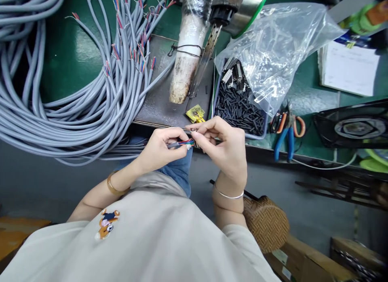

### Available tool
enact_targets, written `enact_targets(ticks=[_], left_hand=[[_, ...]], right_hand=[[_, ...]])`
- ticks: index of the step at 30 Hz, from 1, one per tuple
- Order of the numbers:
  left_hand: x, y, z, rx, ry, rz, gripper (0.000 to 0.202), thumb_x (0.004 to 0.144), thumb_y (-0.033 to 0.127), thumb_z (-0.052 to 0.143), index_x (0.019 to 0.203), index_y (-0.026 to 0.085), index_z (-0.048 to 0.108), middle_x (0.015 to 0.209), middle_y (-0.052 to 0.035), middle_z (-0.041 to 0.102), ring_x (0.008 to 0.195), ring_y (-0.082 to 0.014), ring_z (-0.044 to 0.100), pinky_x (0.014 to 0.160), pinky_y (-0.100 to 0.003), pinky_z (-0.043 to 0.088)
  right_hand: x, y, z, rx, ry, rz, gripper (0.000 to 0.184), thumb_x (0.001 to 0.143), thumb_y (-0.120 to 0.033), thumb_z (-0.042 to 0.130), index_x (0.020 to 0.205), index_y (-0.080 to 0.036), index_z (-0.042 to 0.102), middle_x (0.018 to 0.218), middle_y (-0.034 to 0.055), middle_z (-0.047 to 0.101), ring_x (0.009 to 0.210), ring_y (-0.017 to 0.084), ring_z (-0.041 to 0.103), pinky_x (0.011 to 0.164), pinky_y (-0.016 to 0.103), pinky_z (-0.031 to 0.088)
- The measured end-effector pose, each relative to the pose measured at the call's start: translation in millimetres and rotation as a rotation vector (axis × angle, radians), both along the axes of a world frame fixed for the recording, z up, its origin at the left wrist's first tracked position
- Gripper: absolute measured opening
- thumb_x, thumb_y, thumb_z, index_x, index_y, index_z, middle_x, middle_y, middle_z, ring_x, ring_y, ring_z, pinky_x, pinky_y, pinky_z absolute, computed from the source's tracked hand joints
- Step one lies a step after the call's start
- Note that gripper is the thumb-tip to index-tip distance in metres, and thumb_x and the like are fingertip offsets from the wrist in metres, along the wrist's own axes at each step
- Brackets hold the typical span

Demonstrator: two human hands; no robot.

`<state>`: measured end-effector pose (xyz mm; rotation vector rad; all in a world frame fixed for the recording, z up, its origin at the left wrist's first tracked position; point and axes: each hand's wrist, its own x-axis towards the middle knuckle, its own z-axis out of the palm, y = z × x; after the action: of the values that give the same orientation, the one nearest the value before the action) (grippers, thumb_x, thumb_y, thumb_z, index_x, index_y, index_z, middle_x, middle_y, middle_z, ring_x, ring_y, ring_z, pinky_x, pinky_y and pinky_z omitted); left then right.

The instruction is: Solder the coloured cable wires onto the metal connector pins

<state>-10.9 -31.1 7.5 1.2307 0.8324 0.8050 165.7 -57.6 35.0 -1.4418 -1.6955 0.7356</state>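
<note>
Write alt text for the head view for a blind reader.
A person's left hand holds a gray cable with colored wires exposed, the right hand at their tips, beside a green table. On the table: a bundle of gray cables, a tray of small black pieces, and blue-handled pliers.

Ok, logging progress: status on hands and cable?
Left hand holding gray cable. Right hand at its colored wires. Yellow piece just beyond, not blocking.
</note>
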Motion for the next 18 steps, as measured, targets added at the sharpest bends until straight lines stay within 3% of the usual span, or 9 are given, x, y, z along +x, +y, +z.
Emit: enact_targets(ticks=[3, 6, 9, 11, 13, 18], left_hand=[[-2, -1, -0.3, -0.101, -0.095, 0.046, 0.019, 0.065, 0.011, 0.074, 0.083, 0.014, 0.068, 0.072, 0.0023, 0.064, 0.055, -0.0042, 0.051, 0.053, -0.016, 0.043], [-6, 3, -0.5, -0.258, -0.277, 0.035, 0.029, 0.069, 0.018, 0.077, 0.096, 0.015, 0.068, 0.07, 0.0024, 0.068, 0.044, -0.0035, 0.049, 0.042, -0.016, 0.039], [-9, 7, -0.7, -0.344, -0.417, 0.022, 0.023, 0.074, 0.025, 0.08, 0.089, 0.014, 0.066, 0.068, 0.0002, 0.071, 0.042, -0.0066, 0.056, 0.04, -0.017, 0.043], [-10, 7, -2.0, -0.342, -0.457, 0.034, 0.024, 0.075, 0.027, 0.083, 0.085, 0.015, 0.064, 0.065, 0.0007, 0.071, 0.045, -0.0088, 0.062, 0.042, -0.017, 0.048], [-10, 6, -4.4, -0.314, -0.463, 0.032, 0.026, 0.074, 0.028, 0.085, 0.082, 0.015, 0.064, 0.062, 0.0013, 0.069, 0.047, -0.0098, 0.064, 0.043, -0.017, 0.049], [-8, 2, -8.2, -0.149, -0.39, 0.052, 0.025, 0.075, 0.03, 0.086, 0.079, 0.014, 0.067, 0.072, 0.0, 0.071, 0.047, -0.0075, 0.063, 0.042, -0.016, 0.048]], right_hand=[[-3, 1, 0.9, 0.088, -0.008, 0.018, 0.019, 0.088, -0.019, 0.071, 0.077, -0.021, 0.057, 0.087, -0.0019, 0.078, 0.062, 0.009, 0.065, 0.051, 0.021, 0.047], [-6, -4, -9.5, 0.355, -0.087, -0.036, 0.016, 0.091, -0.018, 0.068, 0.08, -0.023, 0.058, 0.095, 0.0003, 0.079, 0.084, 0.015, 0.075, 0.069, 0.029, 0.06], [-10, -9, -30.8, 0.635, -0.22, -0.135, 0.014, 0.09, -0.014, 0.068, 0.087, -0.025, 0.06, 0.102, 0.0009, 0.081, 0.084, 0.015, 0.077, 0.07, 0.029, 0.063], [-15, -11, -45.5, 0.736, -0.214, -0.187, 0.014, 0.089, -0.015, 0.07, 0.09, -0.025, 0.061, 0.102, 0.0018, 0.081, 0.086, 0.017, 0.079, 0.069, 0.029, 0.065], [-22, -12, -55.7, 0.698, -0.047, -0.252, 0.012, 0.09, -0.016, 0.07, 0.091, -0.024, 0.061, 0.102, 0.0025, 0.081, 0.087, 0.019, 0.08, 0.071, 0.032, 0.067], [-39, -13, -60.3, 0.385, 0.491, -0.358, 0.015, 0.093, -0.02, 0.069, 0.085, -0.023, 0.056, 0.099, 0.0007, 0.081, 0.083, 0.015, 0.079, 0.069, 0.027, 0.068]])
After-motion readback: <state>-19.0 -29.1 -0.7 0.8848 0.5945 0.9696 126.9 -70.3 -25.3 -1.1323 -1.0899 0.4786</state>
